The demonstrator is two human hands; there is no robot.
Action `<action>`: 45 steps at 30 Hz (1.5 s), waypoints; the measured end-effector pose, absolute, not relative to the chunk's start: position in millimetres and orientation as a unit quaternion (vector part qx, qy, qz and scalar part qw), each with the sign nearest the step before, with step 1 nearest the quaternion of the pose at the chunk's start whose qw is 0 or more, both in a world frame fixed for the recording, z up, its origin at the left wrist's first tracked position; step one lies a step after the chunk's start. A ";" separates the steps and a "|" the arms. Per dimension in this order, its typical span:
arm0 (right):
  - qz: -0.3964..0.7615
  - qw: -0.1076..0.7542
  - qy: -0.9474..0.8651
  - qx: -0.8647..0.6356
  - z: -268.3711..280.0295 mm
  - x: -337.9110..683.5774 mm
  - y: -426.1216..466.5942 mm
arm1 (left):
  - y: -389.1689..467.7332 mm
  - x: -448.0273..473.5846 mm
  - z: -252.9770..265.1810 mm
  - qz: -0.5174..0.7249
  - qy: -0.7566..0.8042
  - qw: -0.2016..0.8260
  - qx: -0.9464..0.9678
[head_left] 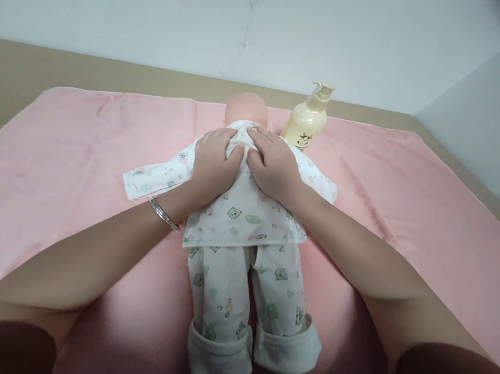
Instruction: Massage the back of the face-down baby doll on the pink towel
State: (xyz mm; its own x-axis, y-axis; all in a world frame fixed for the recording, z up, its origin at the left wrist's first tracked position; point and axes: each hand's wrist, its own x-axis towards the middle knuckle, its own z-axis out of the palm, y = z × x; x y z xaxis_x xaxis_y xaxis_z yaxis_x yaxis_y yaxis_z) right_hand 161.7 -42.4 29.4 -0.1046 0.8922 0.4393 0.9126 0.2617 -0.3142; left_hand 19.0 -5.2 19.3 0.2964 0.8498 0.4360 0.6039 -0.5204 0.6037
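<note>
A baby doll point(246, 107) lies face down, its bald head away from me. It wears a white printed top point(243, 215) and matching trousers point(227, 295) with thick turned-up cuffs. On the left side of its upper back rests my left hand point(214, 161), palm down with the fingers stretched toward the shoulder. My right hand point(276, 165) lies flat on the right side in the same way. The two thumbs are close together near the middle of the back. Neither hand grips anything; the palms hide part of the top. Both sleeves spread out sideways.
A pink blanket point(82, 146) covers the surface under the doll. Beyond the doll's right shoulder stands a cream pump bottle point(307, 121) with a cow picture, tilted in view. A wooden edge point(141, 72) runs along the back, against a pale cracked wall point(181, 27).
</note>
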 end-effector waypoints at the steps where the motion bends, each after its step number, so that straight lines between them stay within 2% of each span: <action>1: -0.016 0.281 -0.743 -0.607 29.2 162.1 -42.1 | -5.2 18.9 19.4 0.373 0.461 0.164 0.788; 18: -0.016 0.288 -0.744 -0.603 29.0 162.5 -41.5 | -6.2 19.2 19.7 0.375 0.468 0.169 0.783; 26: 0.002 0.230 -0.735 -0.638 35.5 154.5 -44.3 | -4.9 16.4 11.0 0.387 0.464 0.158 0.781; 33: 0.082 0.148 -0.701 -0.693 56.5 148.8 -53.5 | -4.8 15.7 17.1 0.360 0.493 0.195 0.767; 36: 0.076 0.131 -0.709 -0.688 59.9 140.9 -68.4 | -3.1 15.7 17.3 0.341 0.521 0.210 0.754; 41: 0.036 0.132 -0.790 -0.598 53.5 137.9 -72.9 | -1.6 13.8 9.2 0.379 0.494 0.212 0.753; 45: 0.071 0.155 -0.755 -0.633 49.5 151.3 -49.5 | -2.0 12.9 5.9 0.389 0.488 0.205 0.754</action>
State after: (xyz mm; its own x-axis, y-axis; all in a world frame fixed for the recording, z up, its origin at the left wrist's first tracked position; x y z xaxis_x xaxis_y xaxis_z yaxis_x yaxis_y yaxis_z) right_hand 151.3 -49.5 49.5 -0.1514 0.9778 0.1446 0.9340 0.1894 -0.3030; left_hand 12.9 -2.0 5.9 0.2223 0.8950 0.3866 0.5766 -0.4405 0.6882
